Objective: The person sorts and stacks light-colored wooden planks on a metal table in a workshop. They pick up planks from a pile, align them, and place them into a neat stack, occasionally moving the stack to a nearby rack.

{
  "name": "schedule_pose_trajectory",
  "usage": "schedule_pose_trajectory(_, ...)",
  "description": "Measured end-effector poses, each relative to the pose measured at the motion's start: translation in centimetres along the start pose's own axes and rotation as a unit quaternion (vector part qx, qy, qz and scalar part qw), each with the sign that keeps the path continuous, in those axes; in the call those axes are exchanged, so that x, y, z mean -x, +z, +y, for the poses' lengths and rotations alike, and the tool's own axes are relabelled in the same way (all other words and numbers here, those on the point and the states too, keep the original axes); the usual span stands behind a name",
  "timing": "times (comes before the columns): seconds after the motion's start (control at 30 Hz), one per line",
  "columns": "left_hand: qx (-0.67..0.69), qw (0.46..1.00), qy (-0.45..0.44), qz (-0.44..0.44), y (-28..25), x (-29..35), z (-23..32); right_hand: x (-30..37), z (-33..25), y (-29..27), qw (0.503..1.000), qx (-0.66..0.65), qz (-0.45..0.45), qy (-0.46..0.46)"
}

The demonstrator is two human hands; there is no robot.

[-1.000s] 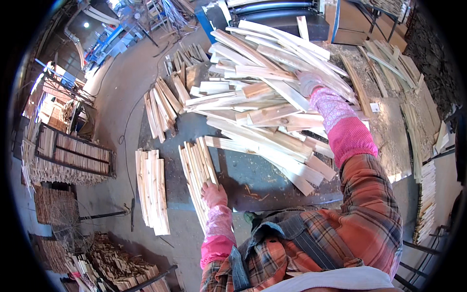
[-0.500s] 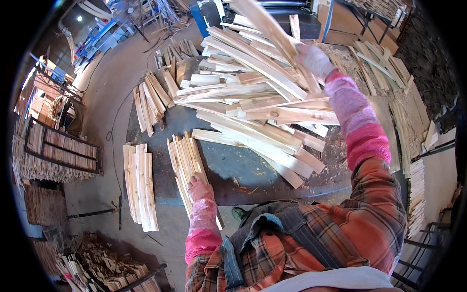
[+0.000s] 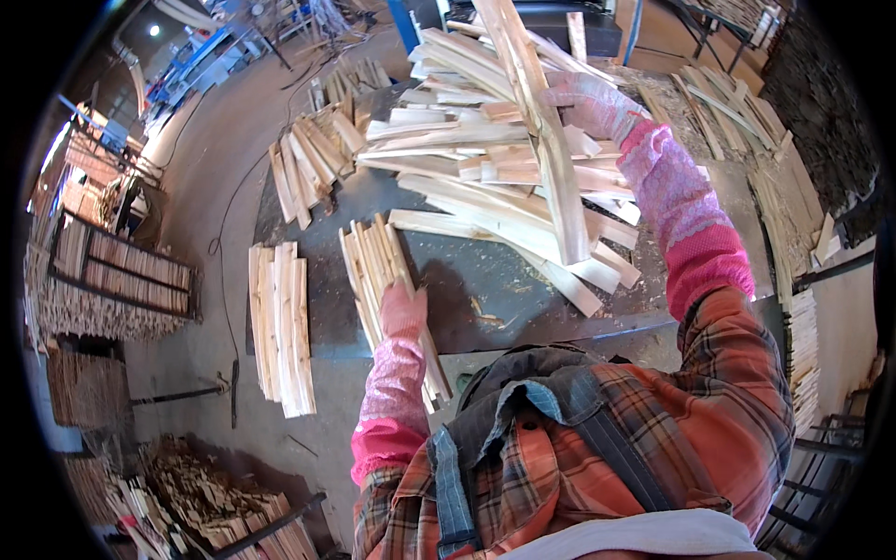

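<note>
Nearest, along the lower rim of the view, a plaid shirt (image 3: 644, 420) with denim straps, and 2 pink sleeves reaching forward. Next, just past the near edge of the dark table (image 3: 457, 313), left hand (image 3: 403, 313), palm down on a narrow bundle of slats (image 3: 371, 247). Slats directly under the palm, running on ahead of the fingers toward the far side, and back beside the wrist, out beyond the near edge. Cannot tell whether spread flat or closed round the slats: too little to see of the fingertips. Well to the left, by the table's near left corner, a wider bundle (image 3: 280, 322), pale, with its lower end also out over the near edge.

Farther in, above the right half of the table, right hand (image 3: 590, 101), pinching 1 long board (image 3: 551, 168) by its right edge. Board to the left of the palm, tilted, in front of the loose pile (image 3: 457, 135), with its lower end toward the near edge and its upper end cut off by the frame.

Toward the far left edge of the table, a shorter stack (image 3: 303, 163). Farthest, across the floor, blue machinery (image 3: 201, 65).
</note>
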State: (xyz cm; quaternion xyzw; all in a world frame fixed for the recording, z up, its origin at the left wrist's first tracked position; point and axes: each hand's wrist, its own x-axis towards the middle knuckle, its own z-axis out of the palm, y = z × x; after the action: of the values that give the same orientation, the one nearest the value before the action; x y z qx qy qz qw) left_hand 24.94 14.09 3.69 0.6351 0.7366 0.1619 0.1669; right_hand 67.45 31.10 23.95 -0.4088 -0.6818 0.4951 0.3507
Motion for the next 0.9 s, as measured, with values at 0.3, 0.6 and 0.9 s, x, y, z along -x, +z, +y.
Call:
schedule_pose_trajectory(0.3, 0.676, 0.711, 0.004, -0.193, -7.9, 3.1, 6.9, -2.5, 1.3, 19.5, 0.927, -0.368, -0.067, 0.043)
schedule_pose_trajectory(0.6, 0.539, 0.833, -0.126, -0.008, -8.0, 3.1, -4.9, -1.4, 5.2, 31.9, 0.949, -0.245, -0.044, 0.192)
schedule_pose_trajectory(0.9, 0.223, 0.933, -0.245, 0.141, -0.9, 3.9, -24.3, 6.2, 21.3, 34.7, 0.938, -0.105, -0.030, 0.330)
